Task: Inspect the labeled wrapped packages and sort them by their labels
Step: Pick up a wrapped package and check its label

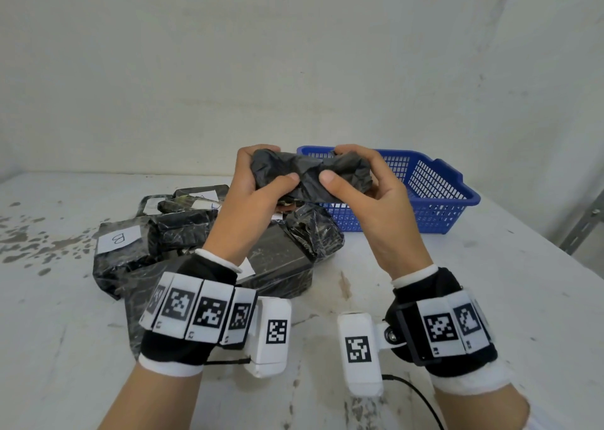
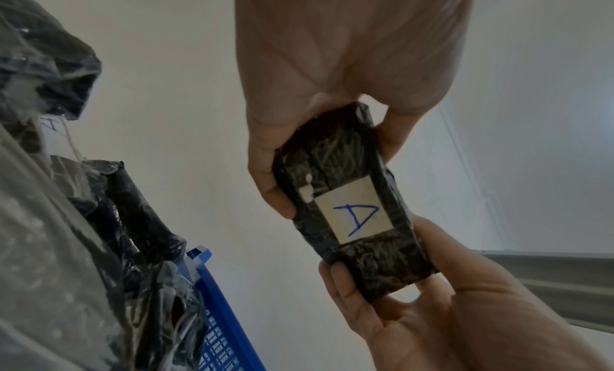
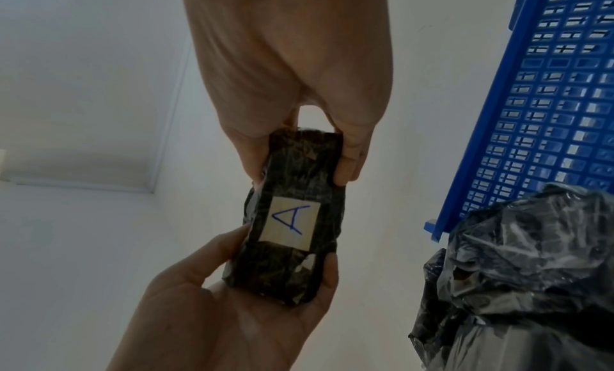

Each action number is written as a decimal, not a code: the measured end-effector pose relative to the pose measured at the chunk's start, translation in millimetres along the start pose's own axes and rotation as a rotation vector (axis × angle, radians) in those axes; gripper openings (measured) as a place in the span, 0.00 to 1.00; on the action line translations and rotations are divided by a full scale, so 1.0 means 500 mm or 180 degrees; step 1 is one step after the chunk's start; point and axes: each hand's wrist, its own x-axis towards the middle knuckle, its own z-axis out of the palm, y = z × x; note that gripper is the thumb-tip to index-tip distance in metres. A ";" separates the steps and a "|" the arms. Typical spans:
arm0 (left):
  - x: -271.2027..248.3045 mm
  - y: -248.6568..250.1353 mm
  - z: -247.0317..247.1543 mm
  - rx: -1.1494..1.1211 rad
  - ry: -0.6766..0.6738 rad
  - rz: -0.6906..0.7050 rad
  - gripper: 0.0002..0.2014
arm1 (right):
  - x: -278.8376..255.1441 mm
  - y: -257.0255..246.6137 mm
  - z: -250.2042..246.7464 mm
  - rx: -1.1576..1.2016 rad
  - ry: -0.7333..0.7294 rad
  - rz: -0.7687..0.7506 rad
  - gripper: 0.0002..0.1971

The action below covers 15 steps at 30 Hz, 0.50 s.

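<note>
Above the stained white table (image 1: pixel 457 299), the left hand (image 1: pixel 258 194) and the right hand (image 1: pixel 369 194) each grip one end of a small oblong package wrapped in crinkled black plastic (image 1: pixel 310 171), thumbs pressed on its near face; the wrist views show a white paper label marked "A" in blue ink (image 2: pixel 355 214) on its underside. Below lies a heap of black wrapped packages (image 1: pixel 183 233), one labelled "B" (image 1: pixel 119 238), just beside a blue perforated plastic basket (image 1: pixel 434 194)

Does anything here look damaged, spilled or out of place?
Nothing looks damaged. The white table has dark, worn-looking blotches at its left edge. Both hands hold the package labelled A, its wrap intact.
</note>
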 end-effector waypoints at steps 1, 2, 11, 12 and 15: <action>-0.001 0.000 0.000 -0.0039 -0.0010 -0.0008 0.15 | -0.001 -0.001 0.000 -0.0015 -0.0008 -0.0004 0.15; -0.001 -0.001 0.001 -0.0001 0.0002 0.0014 0.17 | -0.001 0.000 0.001 -0.0005 0.0001 -0.0010 0.16; -0.005 0.001 0.002 0.0374 0.0158 0.0307 0.26 | -0.004 -0.006 0.004 -0.0072 0.0004 -0.0029 0.14; -0.005 0.002 0.000 0.0411 0.0162 0.0365 0.26 | -0.005 -0.009 0.005 -0.0047 -0.0021 0.0016 0.14; -0.005 0.004 -0.008 0.0536 0.0082 0.0424 0.29 | -0.006 -0.017 0.006 0.0016 0.0045 0.0197 0.15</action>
